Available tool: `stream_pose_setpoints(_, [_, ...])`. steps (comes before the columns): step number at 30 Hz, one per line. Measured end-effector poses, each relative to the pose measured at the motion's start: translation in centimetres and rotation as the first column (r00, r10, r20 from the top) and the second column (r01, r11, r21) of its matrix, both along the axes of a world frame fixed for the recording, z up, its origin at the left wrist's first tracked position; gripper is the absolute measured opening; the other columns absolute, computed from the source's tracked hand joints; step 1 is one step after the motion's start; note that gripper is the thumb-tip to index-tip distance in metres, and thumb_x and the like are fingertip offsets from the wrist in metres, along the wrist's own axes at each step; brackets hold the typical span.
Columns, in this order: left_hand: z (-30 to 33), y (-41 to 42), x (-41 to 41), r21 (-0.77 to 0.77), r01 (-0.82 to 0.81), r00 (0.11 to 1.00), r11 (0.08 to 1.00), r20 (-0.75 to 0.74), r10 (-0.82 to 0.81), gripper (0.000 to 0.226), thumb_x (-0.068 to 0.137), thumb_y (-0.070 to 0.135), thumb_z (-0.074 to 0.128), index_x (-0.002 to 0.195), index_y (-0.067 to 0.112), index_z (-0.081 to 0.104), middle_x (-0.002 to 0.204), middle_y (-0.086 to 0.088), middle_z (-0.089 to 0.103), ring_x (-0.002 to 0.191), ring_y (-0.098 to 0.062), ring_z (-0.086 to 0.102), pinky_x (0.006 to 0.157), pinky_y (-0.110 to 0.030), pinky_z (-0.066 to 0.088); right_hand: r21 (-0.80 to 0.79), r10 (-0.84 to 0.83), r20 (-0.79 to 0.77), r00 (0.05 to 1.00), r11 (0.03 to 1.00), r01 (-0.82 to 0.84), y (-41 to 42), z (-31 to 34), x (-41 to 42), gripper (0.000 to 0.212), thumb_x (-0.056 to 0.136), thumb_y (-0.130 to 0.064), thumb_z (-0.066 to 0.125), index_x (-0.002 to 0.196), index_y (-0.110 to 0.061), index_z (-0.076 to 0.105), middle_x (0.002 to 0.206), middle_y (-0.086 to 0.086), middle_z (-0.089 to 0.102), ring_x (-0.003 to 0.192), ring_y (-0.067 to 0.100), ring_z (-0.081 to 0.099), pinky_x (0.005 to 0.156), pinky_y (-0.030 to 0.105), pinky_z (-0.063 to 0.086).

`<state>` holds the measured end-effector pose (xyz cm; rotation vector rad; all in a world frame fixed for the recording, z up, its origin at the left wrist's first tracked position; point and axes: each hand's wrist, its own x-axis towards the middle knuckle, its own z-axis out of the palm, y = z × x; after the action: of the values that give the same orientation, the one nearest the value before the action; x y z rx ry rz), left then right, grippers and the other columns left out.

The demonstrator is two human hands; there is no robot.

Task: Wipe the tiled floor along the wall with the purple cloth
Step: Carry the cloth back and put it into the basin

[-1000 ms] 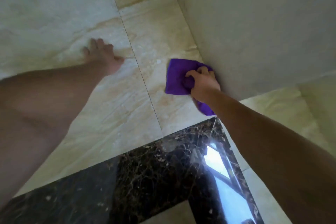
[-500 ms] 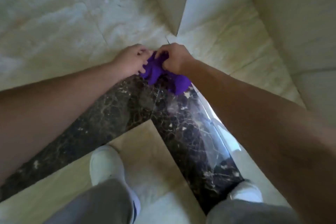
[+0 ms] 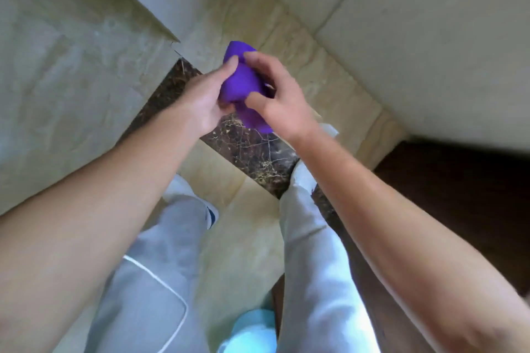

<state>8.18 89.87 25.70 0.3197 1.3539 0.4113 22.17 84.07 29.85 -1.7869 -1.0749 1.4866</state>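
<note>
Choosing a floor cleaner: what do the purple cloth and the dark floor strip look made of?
The purple cloth looks like soft matte fabric, perhaps microfibre: it bunches between both hands. The dark brown veined floor strip looks like polished marble or marble-look tile, judging by its pale veins.

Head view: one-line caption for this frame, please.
Standing person holds the bunched purple cloth between left hand and right hand, above the tiled floor.

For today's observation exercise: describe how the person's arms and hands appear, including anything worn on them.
Both forearms are bare, with no sleeves in view. The left hand and right hand carry no gloves, and no rings, watch or wristband can be seen. The picture is slightly blurred.
</note>
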Motion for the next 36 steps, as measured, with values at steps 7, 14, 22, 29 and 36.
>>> stream_pose_setpoints(7, [9.6,-3.1,7.2,0.075,0.196,0.958,0.978,0.197,-0.207,0.063,0.088,0.029,0.072,0.141,0.002,0.054,0.141,-0.019,0.063,0.135,-0.034,0.058,0.115,-0.052,0.043,-0.332,-0.393,-0.04,0.919,0.873,0.359,-7.5,8.5,8.5,0.067,0.084,-0.056,0.068,0.139,-0.021,0.052,0.138,-0.002,0.06,0.12,0.012,0.061,0.104,0.042,0.052])
stream_pose_setpoints(14, [16.5,-8.2,9.8,0.152,0.589,0.742,0.794,0.286,-0.606,0.049,0.096,0.022,0.06,0.139,-0.001,0.053,0.148,-0.023,0.054,0.132,-0.034,0.059,0.112,-0.046,0.047,-0.314,-0.725,-0.486,0.488,0.666,0.676,-17.5,13.1,5.8,0.036,0.092,-0.01,0.066,0.127,-0.005,0.059,0.123,0.016,0.068,0.11,0.031,0.067,0.092,0.05,0.058])
stream_pose_setpoints(22, [20.4,-16.9,7.0,0.189,0.82,0.528,0.54,0.111,-0.842,0.063,0.081,0.02,0.079,0.136,-0.003,0.057,0.131,-0.021,0.069,0.122,-0.035,0.068,0.105,-0.056,0.052,-0.013,-0.964,-0.216,0.154,0.161,0.987,-28.0,18.3,-1.8,0.047,0.066,0.005,0.072,0.111,0.002,0.061,0.102,0.013,0.071,0.091,0.02,0.067,0.086,0.039,0.055])
stream_pose_setpoints(29, [21.5,-30.6,5.6,0.173,0.969,0.115,0.178,0.322,-0.94,0.051,0.102,0.025,0.057,0.147,0.003,0.048,0.146,-0.02,0.058,0.135,-0.036,0.057,0.114,-0.049,0.045,-0.154,-0.774,-0.573,-0.268,-0.22,0.963,-42.7,18.6,-7.3,0.059,0.079,0.016,0.058,0.133,-0.007,0.054,0.121,0.015,0.066,0.113,0.03,0.063,0.11,0.052,0.044])
stream_pose_setpoints(36, [21.9,-45.7,1.0,0.212,0.968,-0.172,-0.135,0.165,-0.971,0.032,0.093,0.005,0.066,0.124,0.008,0.063,0.111,-0.01,0.073,0.096,-0.021,0.073,0.08,-0.032,0.06,-0.22,-0.745,-0.313,-0.589,-0.547,0.808,-58.8,18.4,-17.9,0.034,0.085,-0.013,0.068,0.119,-0.014,0.062,0.104,0.003,0.071,0.096,0.019,0.067,0.078,0.039,0.055])
